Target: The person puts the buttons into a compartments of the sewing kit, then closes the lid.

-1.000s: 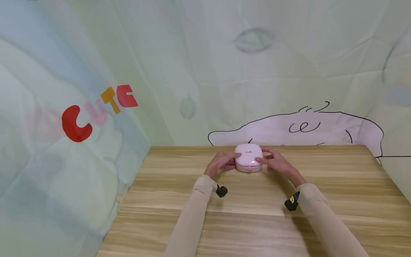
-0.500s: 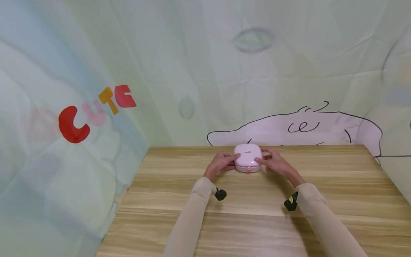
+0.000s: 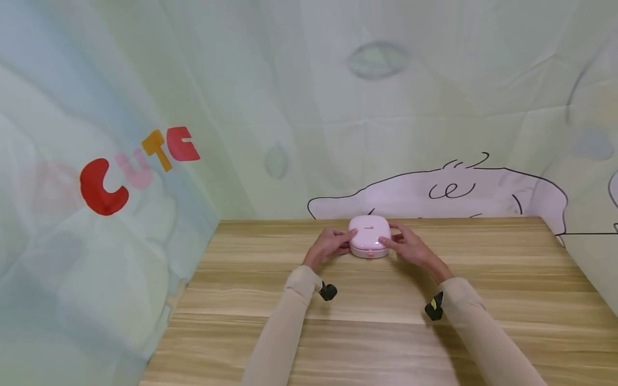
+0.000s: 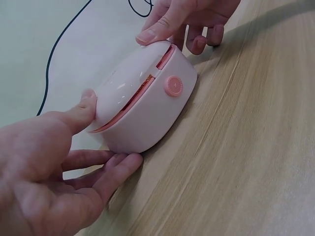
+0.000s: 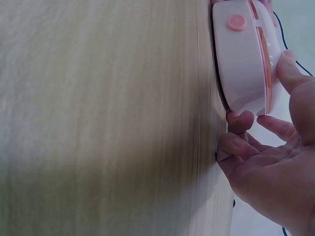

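Observation:
A small pale pink case, rounded square with a domed glossy lid, sits near the back edge of the wooden table. On its front is a round, darker pink button, and a narrow orange-pink gap runs between lid and base. My left hand grips the left side, thumb on the lid and fingers low against the base. From the other side my right hand holds it, thumb on the lid; in the right wrist view its fingers bend at the base's lower edge. The case's contents are hidden.
Behind the table hangs a pale green printed cloth with a cartoon outline. Another cloth side at left bears the letters CUTE. Small black wrist cameras hang under both cuffs.
The whole head view has shifted slightly, so everything lies a little further left. Both hands keep their hold on the case, and its lid looks unchanged.

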